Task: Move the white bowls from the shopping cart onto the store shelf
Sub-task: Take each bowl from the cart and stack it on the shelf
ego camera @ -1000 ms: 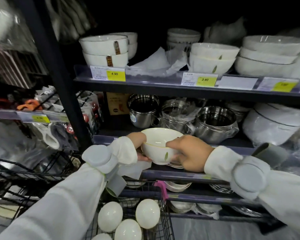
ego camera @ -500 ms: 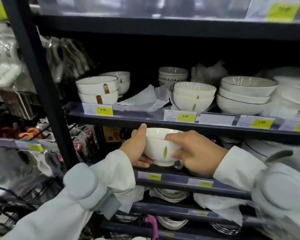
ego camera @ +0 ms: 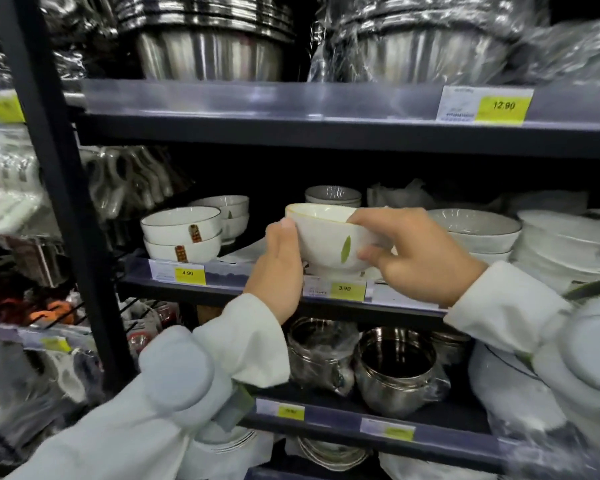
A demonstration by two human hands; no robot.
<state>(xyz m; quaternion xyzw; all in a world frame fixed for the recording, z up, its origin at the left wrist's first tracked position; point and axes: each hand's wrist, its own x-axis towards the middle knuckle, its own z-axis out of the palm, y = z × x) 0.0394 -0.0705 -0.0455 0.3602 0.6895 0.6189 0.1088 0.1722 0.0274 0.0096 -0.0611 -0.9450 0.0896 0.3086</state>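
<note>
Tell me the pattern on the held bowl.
White bowl with one green leaf and a yellowish rim; head view.

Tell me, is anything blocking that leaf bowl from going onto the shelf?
Nothing visible blocks it. Both the left hand and right hand hold the leaf bowl just above the shelf, over the 3.90 tag, where matching bowls were stacked.

Dark metal rack (ego camera: 326,133) with several tiers, black upright post (ego camera: 49,188) at left; clear plastic rail (ego camera: 257,97) along top tier front, yellow price tag (ego camera: 501,106) reading 12.90 at right; steel basins (ego camera: 208,39) on top tier, some in plastic wrap; steel pots (ego camera: 395,368) on lower tier, partly wrapped; rear of rack in deep shadow; neighbouring rack at left blurred, goods unclear
</note>
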